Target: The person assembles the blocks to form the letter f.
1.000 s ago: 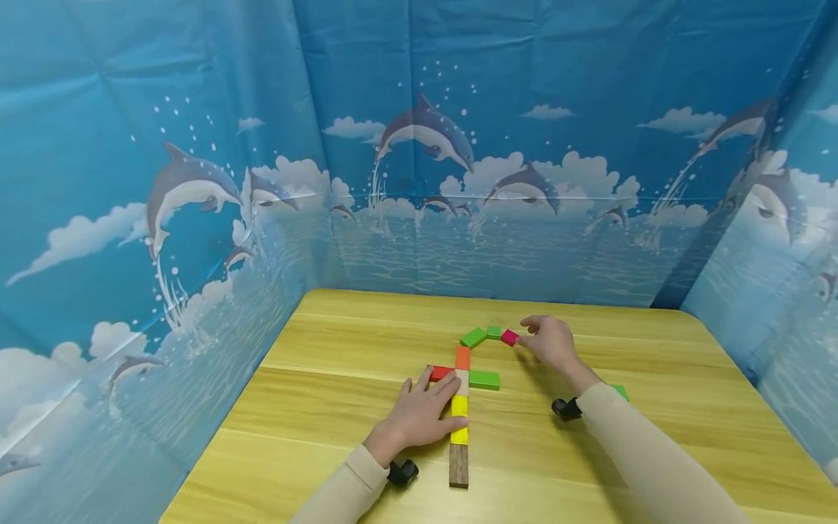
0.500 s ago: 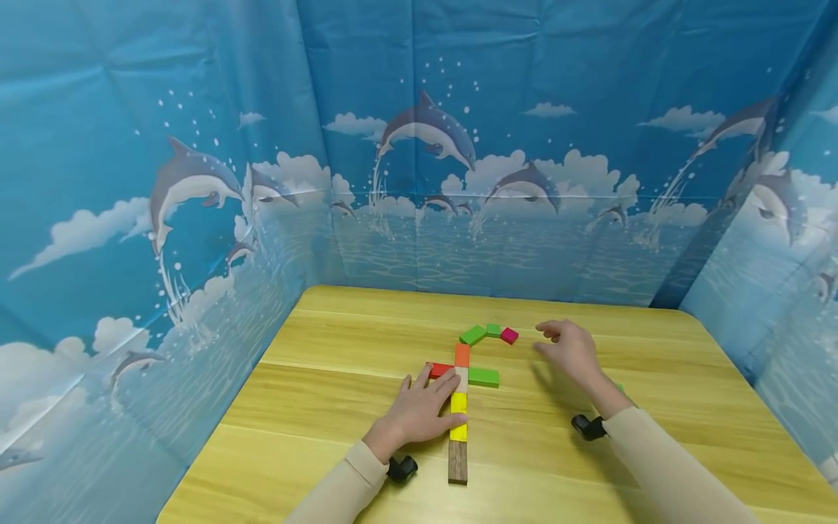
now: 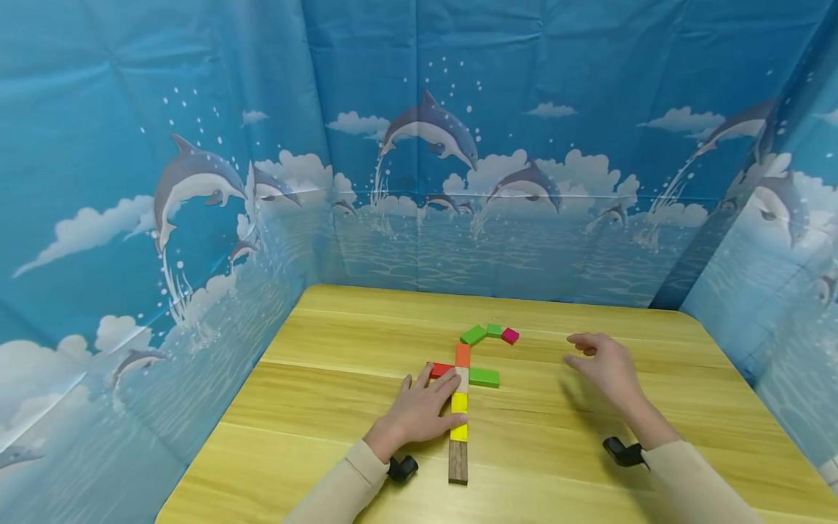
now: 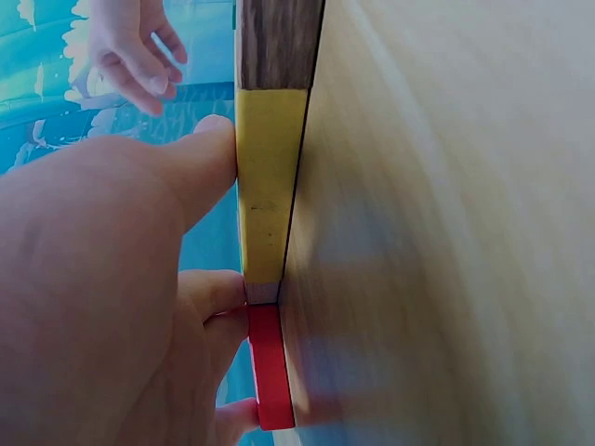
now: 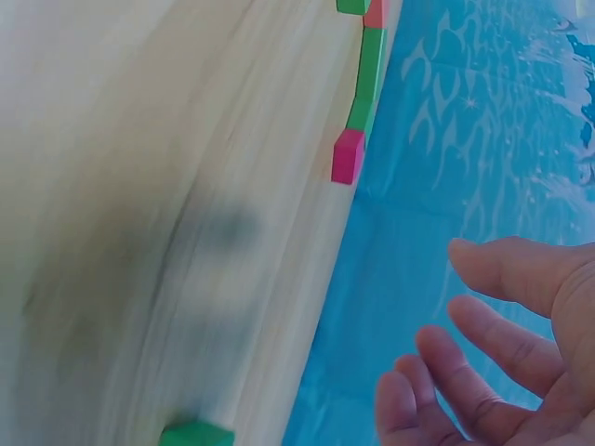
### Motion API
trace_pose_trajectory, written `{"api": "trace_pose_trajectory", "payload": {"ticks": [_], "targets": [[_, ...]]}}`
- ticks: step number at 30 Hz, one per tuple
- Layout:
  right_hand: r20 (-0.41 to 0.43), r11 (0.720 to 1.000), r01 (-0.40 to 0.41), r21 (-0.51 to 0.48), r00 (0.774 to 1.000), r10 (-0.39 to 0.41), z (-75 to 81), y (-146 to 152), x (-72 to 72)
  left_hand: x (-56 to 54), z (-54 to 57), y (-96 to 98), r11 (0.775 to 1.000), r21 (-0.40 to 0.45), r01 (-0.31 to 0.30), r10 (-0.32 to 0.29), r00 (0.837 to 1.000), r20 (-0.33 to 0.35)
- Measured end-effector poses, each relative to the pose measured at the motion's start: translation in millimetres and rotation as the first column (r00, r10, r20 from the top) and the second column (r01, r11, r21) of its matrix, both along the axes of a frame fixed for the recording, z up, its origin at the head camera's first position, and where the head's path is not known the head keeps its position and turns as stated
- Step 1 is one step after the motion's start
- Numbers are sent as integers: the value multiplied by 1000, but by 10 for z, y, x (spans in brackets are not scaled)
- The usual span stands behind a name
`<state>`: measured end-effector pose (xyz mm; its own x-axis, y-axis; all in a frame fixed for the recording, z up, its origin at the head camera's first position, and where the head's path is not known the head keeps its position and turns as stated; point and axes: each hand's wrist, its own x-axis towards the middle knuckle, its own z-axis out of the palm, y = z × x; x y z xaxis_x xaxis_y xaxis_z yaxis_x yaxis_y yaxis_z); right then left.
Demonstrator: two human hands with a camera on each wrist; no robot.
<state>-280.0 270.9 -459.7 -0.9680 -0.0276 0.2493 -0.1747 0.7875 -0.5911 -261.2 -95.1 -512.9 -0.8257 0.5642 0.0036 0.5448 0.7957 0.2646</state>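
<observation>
Flat coloured blocks lie on the table in a cross with a curved tail. My left hand rests on it with fingers spread. Its fingertips touch the red block and the pale block, and its thumb lies on the yellow part. A dark brown block forms the near end, an orange block the far end. Green blocks and a magenta block curve off to the right. My right hand hovers right of the magenta block, fingers loosely bent, holding nothing.
A separate green block lies on the table near my right hand; in the head view the arm hides it. Another green block forms the cross's right arm. A blue dolphin-print curtain hangs around the wooden table.
My right hand has let go of the magenta block and drawn back to the right and nearer. The magenta block stays at the curve's end. My left hand has stayed in place.
</observation>
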Motion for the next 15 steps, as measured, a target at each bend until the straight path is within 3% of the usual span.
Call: {"api": "trace_pose_trajectory", "payload": {"ticks": [6,15], "targets": [[21,1000,25,7,999,-25,-29,145,147,1,-9,5,1000,10,-2,2,1000,-1],[-28,999,44,26,999,-43,-144,360,316,9,6,0,1000,10,8,-8,1000,-1]]}}
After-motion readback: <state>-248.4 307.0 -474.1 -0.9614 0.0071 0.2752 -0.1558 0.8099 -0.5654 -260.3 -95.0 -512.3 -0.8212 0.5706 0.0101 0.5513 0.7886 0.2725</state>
